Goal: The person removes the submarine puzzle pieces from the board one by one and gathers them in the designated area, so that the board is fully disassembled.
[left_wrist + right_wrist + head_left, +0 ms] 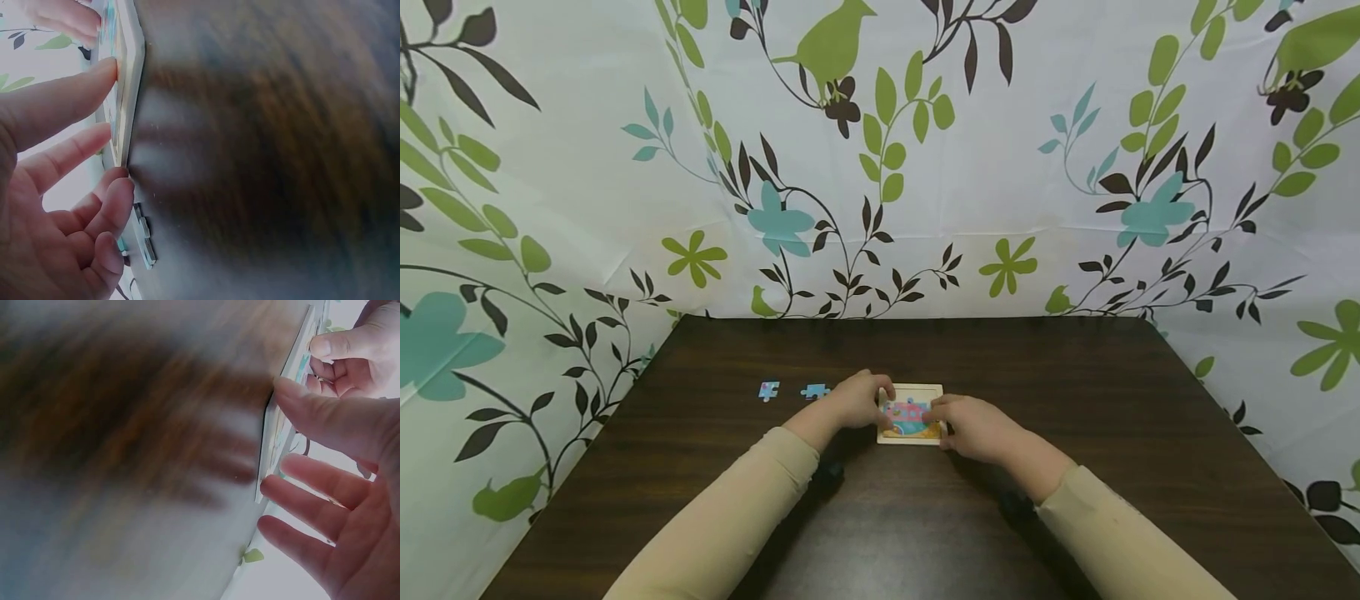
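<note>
A small wooden-framed jigsaw puzzle lies on the table in the head view, with pink, blue and orange pieces joined in its lower part. My left hand is at its left side. In the left wrist view the left thumb and index fingertip touch the frame's inner area, while the other fingers bend loosely beside it. From the right, my right hand reaches over the frame's edge. The right wrist view shows its thumb at the frame's rim and its other fingers spread, fairly straight.
Two loose jigsaw pieces lie left of the frame: a blue and pink piece and a blue piece close to the left hand. The dark wooden table ends at a patterned cloth behind it.
</note>
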`<action>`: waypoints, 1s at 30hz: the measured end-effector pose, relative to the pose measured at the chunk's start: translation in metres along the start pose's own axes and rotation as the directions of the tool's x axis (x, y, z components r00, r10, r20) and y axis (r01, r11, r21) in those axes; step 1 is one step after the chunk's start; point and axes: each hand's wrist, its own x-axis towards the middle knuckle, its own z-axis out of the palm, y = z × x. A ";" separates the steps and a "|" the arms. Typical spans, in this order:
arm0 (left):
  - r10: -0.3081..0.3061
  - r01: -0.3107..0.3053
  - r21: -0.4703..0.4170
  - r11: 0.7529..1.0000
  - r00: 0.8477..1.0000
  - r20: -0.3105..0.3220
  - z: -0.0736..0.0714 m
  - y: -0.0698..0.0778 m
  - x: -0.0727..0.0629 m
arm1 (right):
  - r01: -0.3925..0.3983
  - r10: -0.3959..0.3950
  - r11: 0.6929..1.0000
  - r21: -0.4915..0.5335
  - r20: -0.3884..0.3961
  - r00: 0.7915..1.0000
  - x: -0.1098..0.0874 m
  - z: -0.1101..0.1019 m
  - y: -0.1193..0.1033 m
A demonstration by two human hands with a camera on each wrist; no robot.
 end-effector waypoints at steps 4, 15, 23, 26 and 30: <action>-0.009 0.008 0.014 1.000 1.000 0.005 0.001 0.001 0.000 | 0.020 -0.020 1.000 0.000 -0.011 1.000 0.001 0.001 0.000; 0.021 -0.021 0.049 0.999 1.000 0.012 0.002 0.002 0.001 | 0.092 -0.092 0.996 -0.002 0.015 0.996 0.008 0.001 -0.003; 0.020 -0.022 0.055 0.998 0.999 0.032 0.002 0.002 0.005 | 0.125 -0.124 0.992 -0.034 0.028 0.992 0.010 0.002 -0.005; 0.011 -0.013 0.048 0.999 0.999 0.038 0.002 0.002 0.007 | 0.116 -0.115 0.992 -0.054 0.030 0.993 0.011 0.002 -0.007; 0.003 -0.004 0.022 1.000 0.999 0.047 0.002 0.002 0.007 | 0.101 -0.099 0.992 -0.070 0.029 0.995 0.011 0.001 -0.009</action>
